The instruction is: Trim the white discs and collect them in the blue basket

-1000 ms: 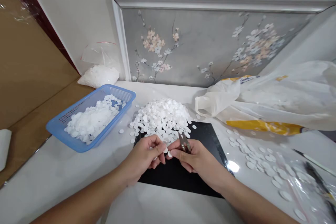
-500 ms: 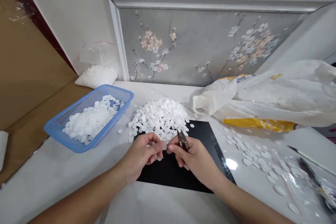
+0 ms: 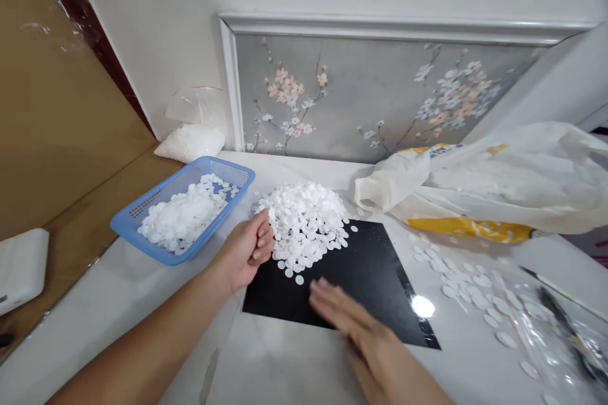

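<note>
Left hand [image 3: 247, 250] clenched at left edge of pile of white discs [image 3: 308, 224]; whether anything is gripped inside cannot be told. Right hand [image 3: 363, 332] blurred, fingers extended and released, held over near edge of black sheet [image 3: 365, 272]; underside is hidden. Pile is heaped partly on the sheet, partly on white tabletop [image 3: 275, 354], behind the hands. More discs are contained in blue basket [image 3: 130, 228], left; others are scattered right, below white plastic bag [image 3: 484, 193].
</note>
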{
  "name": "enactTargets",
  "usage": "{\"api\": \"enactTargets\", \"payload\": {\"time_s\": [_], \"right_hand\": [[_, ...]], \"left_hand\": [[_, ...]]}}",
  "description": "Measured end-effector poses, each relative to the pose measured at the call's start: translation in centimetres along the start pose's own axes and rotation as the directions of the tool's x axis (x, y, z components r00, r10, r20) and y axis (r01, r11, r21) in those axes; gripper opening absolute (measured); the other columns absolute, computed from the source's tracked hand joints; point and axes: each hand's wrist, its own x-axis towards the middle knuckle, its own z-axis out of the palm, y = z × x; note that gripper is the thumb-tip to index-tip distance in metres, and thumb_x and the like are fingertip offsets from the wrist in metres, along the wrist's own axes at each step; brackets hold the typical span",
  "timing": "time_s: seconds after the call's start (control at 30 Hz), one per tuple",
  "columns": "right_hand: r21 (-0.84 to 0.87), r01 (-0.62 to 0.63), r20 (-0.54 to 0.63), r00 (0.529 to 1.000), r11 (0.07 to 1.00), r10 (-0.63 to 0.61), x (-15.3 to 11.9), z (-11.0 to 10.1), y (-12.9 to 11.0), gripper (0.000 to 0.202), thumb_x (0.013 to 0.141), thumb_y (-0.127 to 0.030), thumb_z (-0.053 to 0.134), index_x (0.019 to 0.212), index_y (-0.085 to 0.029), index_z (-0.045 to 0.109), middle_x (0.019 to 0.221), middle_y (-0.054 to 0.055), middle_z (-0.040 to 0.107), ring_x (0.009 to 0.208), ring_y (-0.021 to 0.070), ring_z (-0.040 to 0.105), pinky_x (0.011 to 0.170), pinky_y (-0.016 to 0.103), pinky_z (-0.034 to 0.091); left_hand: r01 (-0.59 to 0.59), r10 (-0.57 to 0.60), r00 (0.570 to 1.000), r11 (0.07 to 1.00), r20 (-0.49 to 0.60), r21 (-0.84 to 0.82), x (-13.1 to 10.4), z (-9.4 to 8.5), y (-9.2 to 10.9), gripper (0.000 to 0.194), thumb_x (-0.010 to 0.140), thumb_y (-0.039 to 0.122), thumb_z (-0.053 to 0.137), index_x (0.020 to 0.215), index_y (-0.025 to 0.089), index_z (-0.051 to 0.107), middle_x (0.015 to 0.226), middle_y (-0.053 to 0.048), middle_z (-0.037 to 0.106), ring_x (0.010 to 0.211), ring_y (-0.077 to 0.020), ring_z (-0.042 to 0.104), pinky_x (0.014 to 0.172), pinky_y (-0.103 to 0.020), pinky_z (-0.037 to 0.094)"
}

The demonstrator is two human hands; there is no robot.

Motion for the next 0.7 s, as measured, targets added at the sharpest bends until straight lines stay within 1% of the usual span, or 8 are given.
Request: {"api": "enactTargets", "payload": {"time_s": [0.07,0.17,0.27,0.33,0.4,0.47,0.57,0.7], "right_hand": [[-0.081,-0.094,0.006,0.995,0.992,0.095,0.1,-0.1,-0.2,0.052,0.091,-0.011,0.036,0.143,-0.016,0.031,0.149,0.009,0.026,0.137,0.0241,0.021,0.110,0.051,0.021],[0.002,0.168,0.258,0.952,0.986,-0.163,0.1,0.3,-0.9,0.052,0.091,-0.016,0.043,0.142,-0.023,0.033,0.146,0.004,0.032,0.137,0.0201,0.024,0.111,0.042,0.023],[-0.101,-0.021,0.048,0.999,0.995,0.026,0.2,1.2,-1.7,0.058,0.090,-0.010,0.038,0.145,-0.019,0.022,0.150,0.008,0.022,0.139,0.0227,0.015,0.112,0.049,0.017],[-0.095,-0.014,0.028,0.999,0.995,0.016,0.3,1.7,-2.2,0.059,0.090,-0.009,0.040,0.145,-0.018,0.022,0.150,0.009,0.021,0.138,0.0241,0.014,0.113,0.049,0.017],[0.035,0.240,0.195,0.950,0.970,-0.242,0.5,2.2,-2.6,0.052,0.092,-0.018,0.043,0.142,-0.024,0.032,0.145,0.006,0.034,0.136,0.0204,0.024,0.112,0.040,0.023],[0.074,0.262,0.182,0.945,0.962,-0.271,0.7,2.4,-3.0,0.051,0.093,-0.023,0.043,0.143,-0.023,0.032,0.144,0.007,0.037,0.136,0.0198,0.027,0.112,0.039,0.024],[0.011,0.048,0.037,0.998,0.999,-0.049,0.8,2.2,-3.5,0.052,0.090,-0.022,0.047,0.140,-0.015,0.037,0.146,0.013,0.033,0.137,0.0271,0.025,0.111,0.049,0.022],[0.245,0.097,0.105,0.986,0.965,-0.126,1.3,0.9,-4.2,0.025,0.085,-0.022,0.054,0.104,-0.031,0.068,0.108,0.000,0.070,0.104,0.0184,0.062,0.092,0.027,0.049]], "left_hand": [[-0.090,0.101,0.993,0.982,-0.061,0.163,-0.5,-1.3,1.8,0.045,0.080,0.051,0.048,0.052,0.021,0.031,0.046,0.007,0.025,0.039,-0.0073,0.022,0.041,-0.023,0.019],[-0.181,0.320,0.910,0.878,-0.262,0.444,-0.8,-4.8,4.7,0.045,0.082,0.043,0.052,0.051,0.020,0.029,0.051,0.004,0.024,0.051,-0.0114,0.029,0.052,-0.025,0.022],[-0.038,0.491,0.772,0.670,-0.404,0.741,-0.6,-8.8,6.5,0.032,0.083,0.032,0.052,0.055,0.019,0.041,0.057,0.001,0.034,0.068,-0.0184,0.040,0.062,-0.029,0.024],[0.025,0.497,0.774,0.594,-0.391,0.804,-0.2,-10.6,6.5,0.026,0.081,0.024,0.052,0.056,0.018,0.047,0.059,0.000,0.040,0.075,-0.0219,0.046,0.068,-0.032,0.026],[0.038,0.508,0.786,0.530,-0.353,0.847,0.1,-11.5,6.1,0.023,0.080,0.022,0.052,0.058,0.017,0.052,0.064,-0.002,0.046,0.082,-0.0257,0.049,0.074,-0.035,0.027],[0.041,0.529,0.781,0.486,-0.331,0.873,0.3,-11.4,5.6,0.021,0.080,0.018,0.051,0.059,0.016,0.054,0.066,-0.004,0.048,0.088,-0.0299,0.049,0.079,-0.040,0.027],[-0.071,0.591,0.775,0.430,-0.221,0.900,0.2,-9.7,5.0,0.020,0.084,0.021,0.047,0.067,0.017,0.056,0.078,-0.009,0.054,0.100,-0.0340,0.046,0.081,-0.041,0.029],[-0.418,0.544,0.821,0.367,0.172,0.831,-0.4,-5.5,3.4,0.011,0.084,0.024,0.050,0.078,0.021,0.060,0.085,-0.003,0.058,0.085,-0.0203,0.053,0.072,-0.028,0.038]]}}
